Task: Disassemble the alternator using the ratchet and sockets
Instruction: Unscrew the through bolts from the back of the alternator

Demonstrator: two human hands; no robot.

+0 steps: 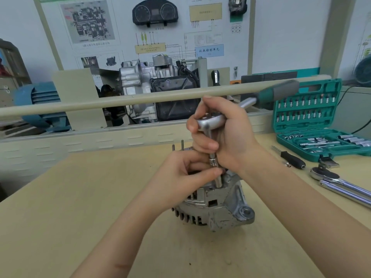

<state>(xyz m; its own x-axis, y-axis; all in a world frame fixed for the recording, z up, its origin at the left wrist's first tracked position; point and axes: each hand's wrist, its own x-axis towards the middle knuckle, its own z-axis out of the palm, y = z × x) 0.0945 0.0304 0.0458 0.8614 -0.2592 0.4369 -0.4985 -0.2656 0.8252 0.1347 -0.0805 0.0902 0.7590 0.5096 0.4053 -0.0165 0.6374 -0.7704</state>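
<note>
- The right hand (224, 135) has its fingers (206, 146) curled round the head of the ratchet (210, 122), thumb up; the handle, green and grey, sticks out up and to the right and is blurred
- A long socket (215, 169) hangs straight down from the ratchet head onto the top of the alternator (214, 203)
- The left hand (180, 177) pinches close in beside the lower part of the socket, thumb and fingertips narrow, seemingly steadying it on the fastener
- The alternator stands on the table (80, 207), near the middle, directly under both hands, with two thin studs (177, 145) poking up at its far side
- Step in hand, as I judge it: loosening a bolt or nut on the top of the housing; the casing looks whole, so the job seems at an early stage
- The next move calls for the socket kept square on the fastener, the body held from turning, and a firm swing of the handle
- The fastener itself is hidden under the fingers and socket, so whether the socket is fully seated cannot be told
- To the right lie an open green tool case (313, 125), a black-handled screwdriver (291, 158) and a larger ratchet (341, 183), this last cut off by the picture's edge
</note>
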